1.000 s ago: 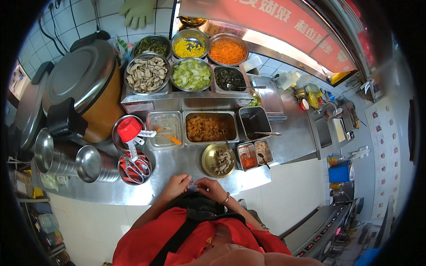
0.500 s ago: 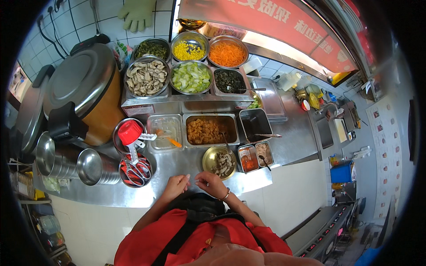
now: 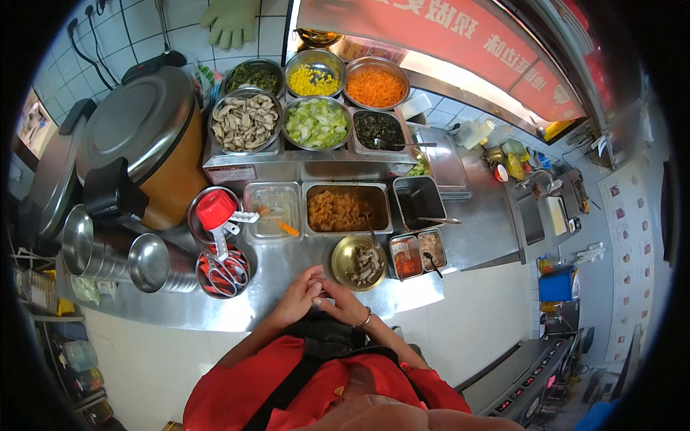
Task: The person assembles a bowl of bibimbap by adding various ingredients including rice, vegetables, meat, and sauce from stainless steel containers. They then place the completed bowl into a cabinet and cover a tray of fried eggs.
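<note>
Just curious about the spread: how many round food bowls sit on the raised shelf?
5. Back row, left to right: dark greens, yellow corn, shredded carrot; front row: sliced mushrooms, left; pale-green chopped vegetable, middle.

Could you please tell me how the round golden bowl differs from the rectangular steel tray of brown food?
The golden bowl is round; the steel tray is rectangular.
The golden bowl holds greyish slices; the steel tray holds brown chunks.
The golden bowl sits nearer the right hand; the steel tray lies farther back.
Both are uncovered.
</note>
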Tool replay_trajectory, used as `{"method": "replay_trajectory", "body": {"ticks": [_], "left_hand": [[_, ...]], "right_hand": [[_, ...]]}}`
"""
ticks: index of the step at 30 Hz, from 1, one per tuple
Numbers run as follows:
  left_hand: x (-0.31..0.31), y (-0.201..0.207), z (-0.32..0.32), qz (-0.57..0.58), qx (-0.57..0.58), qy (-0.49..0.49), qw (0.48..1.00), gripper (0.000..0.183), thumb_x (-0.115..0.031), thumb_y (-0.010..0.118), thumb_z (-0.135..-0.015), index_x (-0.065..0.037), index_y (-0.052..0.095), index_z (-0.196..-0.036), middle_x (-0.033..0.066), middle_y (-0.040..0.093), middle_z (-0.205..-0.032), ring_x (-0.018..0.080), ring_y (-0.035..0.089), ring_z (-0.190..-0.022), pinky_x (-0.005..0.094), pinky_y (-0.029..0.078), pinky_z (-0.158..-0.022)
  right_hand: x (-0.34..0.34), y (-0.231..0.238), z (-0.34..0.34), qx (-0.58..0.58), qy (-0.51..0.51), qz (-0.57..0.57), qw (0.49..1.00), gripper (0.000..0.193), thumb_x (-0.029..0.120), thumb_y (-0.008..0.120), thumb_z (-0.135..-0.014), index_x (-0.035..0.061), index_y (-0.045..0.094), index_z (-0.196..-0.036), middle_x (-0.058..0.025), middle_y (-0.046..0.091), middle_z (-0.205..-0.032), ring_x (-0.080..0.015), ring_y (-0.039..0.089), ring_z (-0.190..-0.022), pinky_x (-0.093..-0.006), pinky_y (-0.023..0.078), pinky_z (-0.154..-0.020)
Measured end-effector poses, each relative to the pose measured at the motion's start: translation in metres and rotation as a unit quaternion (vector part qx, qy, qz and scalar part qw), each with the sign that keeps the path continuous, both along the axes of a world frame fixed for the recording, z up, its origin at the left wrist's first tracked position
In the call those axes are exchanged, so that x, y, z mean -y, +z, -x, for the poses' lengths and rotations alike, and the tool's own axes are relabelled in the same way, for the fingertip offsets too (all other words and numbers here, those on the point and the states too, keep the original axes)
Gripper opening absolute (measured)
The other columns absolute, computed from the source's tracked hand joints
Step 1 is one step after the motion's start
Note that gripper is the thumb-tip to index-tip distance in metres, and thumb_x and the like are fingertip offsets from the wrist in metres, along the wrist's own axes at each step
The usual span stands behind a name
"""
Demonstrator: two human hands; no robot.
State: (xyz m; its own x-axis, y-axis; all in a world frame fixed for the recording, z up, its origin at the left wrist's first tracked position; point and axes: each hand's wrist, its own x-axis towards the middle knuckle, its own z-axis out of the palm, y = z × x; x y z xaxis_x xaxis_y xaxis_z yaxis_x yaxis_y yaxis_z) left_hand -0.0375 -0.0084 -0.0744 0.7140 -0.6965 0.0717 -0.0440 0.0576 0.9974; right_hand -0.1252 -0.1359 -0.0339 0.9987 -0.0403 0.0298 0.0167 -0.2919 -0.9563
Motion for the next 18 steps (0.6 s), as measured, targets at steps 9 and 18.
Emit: {"method": "replay_trajectory", "body": {"ticks": [9, 18], "left_hand": [[-0.005, 0.039, -0.02, -0.102, 0.03, -0.138, 0.985, 0.014, -0.011, 0.058, -0.086, 0.001, 0.06, -0.092, 0.0099, 0.066, -0.078, 0.0168, 0.065, -0.073, 0.028, 0.049, -0.066], [-0.008, 0.025, -0.017, -0.181, 0.119, -0.132, 0.967, 0.018, -0.017, 0.059, -0.086, -0.001, 0.061, -0.093, 0.0165, 0.065, -0.081, 0.0314, 0.064, -0.075, 0.0339, 0.049, -0.064]], "right_hand": [[-0.004, -0.011, 0.013, -0.061, 0.044, -0.299, 0.951, 0.045, 0.034, 0.037, -0.098, 0.0007, 0.035, -0.129, -0.0101, 0.049, -0.117, -0.0177, 0.055, -0.104, -0.0313, 0.045, -0.091], [-0.005, -0.014, 0.016, -0.109, 0.021, -0.352, 0.929, 0.042, 0.033, 0.035, -0.098, 0.0018, 0.037, -0.127, -0.0093, 0.047, -0.118, -0.0176, 0.055, -0.103, -0.0311, 0.047, -0.089]]}}
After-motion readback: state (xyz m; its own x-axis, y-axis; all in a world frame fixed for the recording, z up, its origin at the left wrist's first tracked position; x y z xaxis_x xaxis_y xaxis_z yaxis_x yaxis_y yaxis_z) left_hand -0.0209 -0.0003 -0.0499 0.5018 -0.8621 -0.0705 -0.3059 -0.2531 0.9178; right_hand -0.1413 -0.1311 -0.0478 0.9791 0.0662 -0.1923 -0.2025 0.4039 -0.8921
